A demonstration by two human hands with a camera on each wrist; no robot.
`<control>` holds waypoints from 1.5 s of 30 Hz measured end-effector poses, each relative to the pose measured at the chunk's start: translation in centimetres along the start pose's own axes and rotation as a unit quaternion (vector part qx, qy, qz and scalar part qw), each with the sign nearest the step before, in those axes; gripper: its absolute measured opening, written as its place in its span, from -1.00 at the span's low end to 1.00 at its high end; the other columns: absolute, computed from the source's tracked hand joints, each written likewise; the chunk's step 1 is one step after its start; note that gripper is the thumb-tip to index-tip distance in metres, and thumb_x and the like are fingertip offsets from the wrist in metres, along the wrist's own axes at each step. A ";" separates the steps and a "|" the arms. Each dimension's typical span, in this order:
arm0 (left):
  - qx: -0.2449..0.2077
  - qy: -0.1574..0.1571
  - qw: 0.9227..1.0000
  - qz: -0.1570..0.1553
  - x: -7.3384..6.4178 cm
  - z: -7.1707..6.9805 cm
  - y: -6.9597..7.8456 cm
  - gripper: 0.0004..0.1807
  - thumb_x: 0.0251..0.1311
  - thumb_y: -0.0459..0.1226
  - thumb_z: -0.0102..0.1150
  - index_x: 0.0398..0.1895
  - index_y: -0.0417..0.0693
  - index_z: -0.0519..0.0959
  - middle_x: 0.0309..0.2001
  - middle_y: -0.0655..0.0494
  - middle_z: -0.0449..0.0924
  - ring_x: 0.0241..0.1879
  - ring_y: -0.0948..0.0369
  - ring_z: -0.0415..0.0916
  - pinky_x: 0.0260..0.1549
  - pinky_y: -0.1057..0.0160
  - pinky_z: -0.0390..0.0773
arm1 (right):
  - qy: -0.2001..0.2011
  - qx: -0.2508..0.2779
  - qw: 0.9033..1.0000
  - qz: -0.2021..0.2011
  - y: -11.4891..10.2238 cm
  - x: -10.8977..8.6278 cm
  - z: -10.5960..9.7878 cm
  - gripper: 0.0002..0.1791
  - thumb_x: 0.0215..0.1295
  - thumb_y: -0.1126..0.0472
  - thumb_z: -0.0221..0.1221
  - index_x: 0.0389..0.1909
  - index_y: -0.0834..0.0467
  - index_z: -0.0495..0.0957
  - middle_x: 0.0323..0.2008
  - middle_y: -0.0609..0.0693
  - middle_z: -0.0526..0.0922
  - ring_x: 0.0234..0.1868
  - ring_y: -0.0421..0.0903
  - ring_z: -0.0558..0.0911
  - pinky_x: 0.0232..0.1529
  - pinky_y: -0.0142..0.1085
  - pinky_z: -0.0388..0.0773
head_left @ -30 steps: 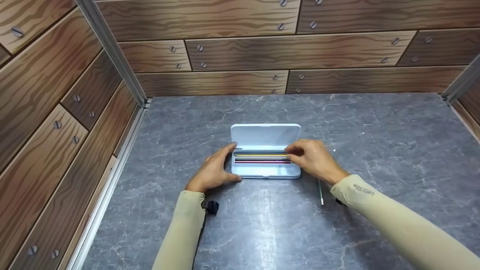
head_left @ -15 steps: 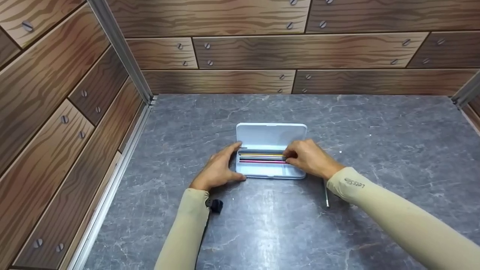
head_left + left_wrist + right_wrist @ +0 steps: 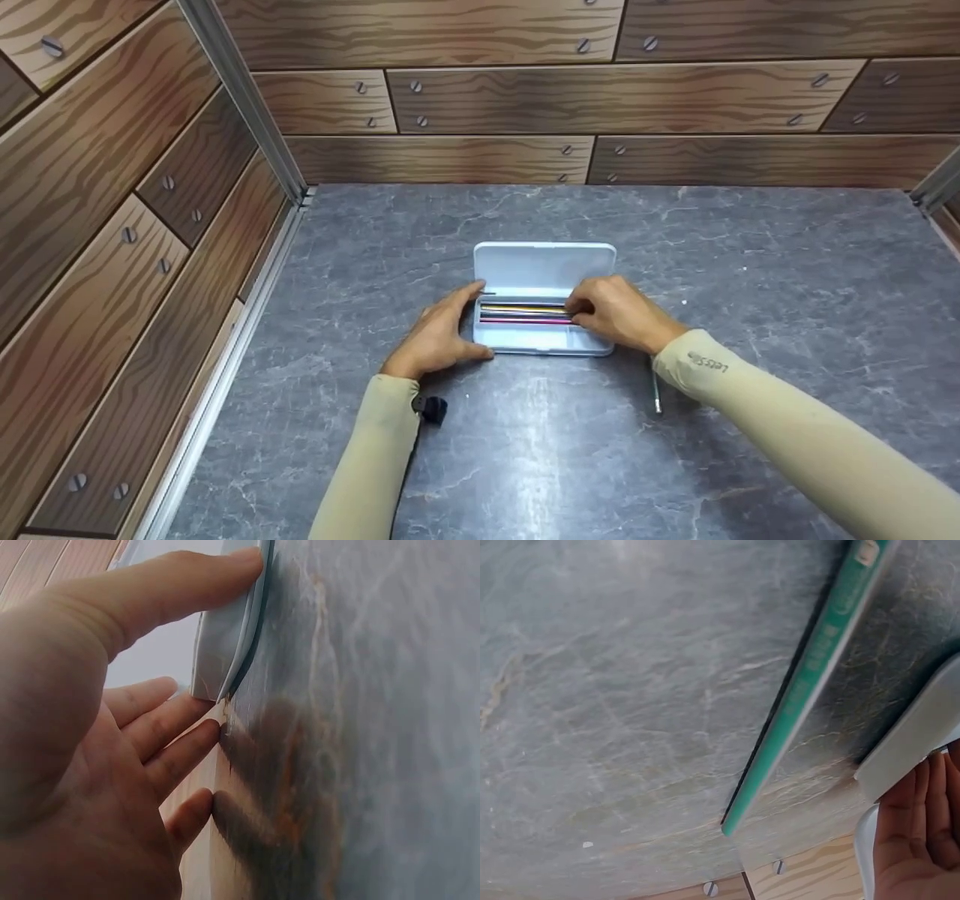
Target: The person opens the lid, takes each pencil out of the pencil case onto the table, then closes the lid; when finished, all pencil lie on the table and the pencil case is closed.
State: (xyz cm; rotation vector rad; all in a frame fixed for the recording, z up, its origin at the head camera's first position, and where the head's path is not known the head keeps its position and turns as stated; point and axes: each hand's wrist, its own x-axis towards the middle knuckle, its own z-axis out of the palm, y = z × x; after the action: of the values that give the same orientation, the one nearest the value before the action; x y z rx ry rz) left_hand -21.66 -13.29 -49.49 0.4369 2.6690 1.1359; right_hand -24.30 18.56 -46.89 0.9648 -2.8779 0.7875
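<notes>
A pale plastic pencil case [image 3: 525,343] lies on the grey table with its lid [image 3: 544,266] raised at the back. Several coloured pencils [image 3: 517,320], yellow, silver and pink among them, lie lengthwise inside. My left hand [image 3: 435,341] holds the case's left end, thumb along the front edge and index finger at the hinge corner. My right hand [image 3: 619,311] reaches over the right end, thumb and fingers pinching at the pencils' right ends, which it hides. A green pencil [image 3: 795,705] rests on the table beside the case, partly under the right wrist in the head view.
The marbled grey table [image 3: 375,247] is bounded by wood-patterned walls [image 3: 487,105] at the back and left. A metal rail [image 3: 225,360] runs along the left edge. Small white specks [image 3: 684,302] dot the tabletop right of the case.
My right hand has moved slightly inward over the pencils, its thumb and fingers closing in at their ends. The left hand stays at the case. The head view has shifted a little.
</notes>
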 end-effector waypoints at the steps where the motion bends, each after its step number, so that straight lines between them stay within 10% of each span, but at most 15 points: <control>1: 0.000 0.000 1.000 0.001 0.0 0.0 0.0 0.25 0.12 -0.17 0.77 0.83 0.14 0.18 0.74 0.05 0.35 0.78 -0.04 0.18 0.82 -0.19 -0.02 | -0.001 0.000 1.000 -0.001 0.0 0.0 0.0 -0.79 0.26 0.49 0.43 -0.10 0.30 0.86 -0.19 0.20 0.89 -0.15 0.14 0.86 0.00 0.05 0.86; 24: -0.004 -0.001 1.000 0.003 0.0 0.0 -0.1 0.24 0.08 -0.18 0.78 0.81 0.10 0.22 0.74 0.02 0.34 0.78 -0.04 0.18 0.82 -0.21 -0.02 | -0.001 0.073 0.996 0.056 0.3 -1.0 0.0 -0.85 0.36 0.38 0.46 -0.10 0.20 0.90 -0.21 0.08 0.88 -0.14 -0.04 0.79 -0.02 -0.23 0.76; 45: -0.004 0.000 1.000 0.012 0.0 -0.1 -0.1 0.21 0.08 -0.18 0.78 0.79 0.05 0.26 0.76 -0.09 0.29 0.77 -0.09 0.19 0.81 -0.20 0.03 | 0.082 0.126 0.980 0.129 -0.5 -5.6 -2.4 -0.81 0.38 0.35 0.47 -0.05 0.11 0.91 -0.01 0.09 0.90 0.02 -0.06 0.76 0.10 -0.39 0.67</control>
State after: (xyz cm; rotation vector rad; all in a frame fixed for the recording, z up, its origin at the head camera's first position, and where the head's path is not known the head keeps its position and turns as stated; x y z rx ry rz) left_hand -21.77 -13.44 -49.53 0.4672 2.6655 1.1527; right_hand -19.87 22.48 -45.51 0.5084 -2.8385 1.2109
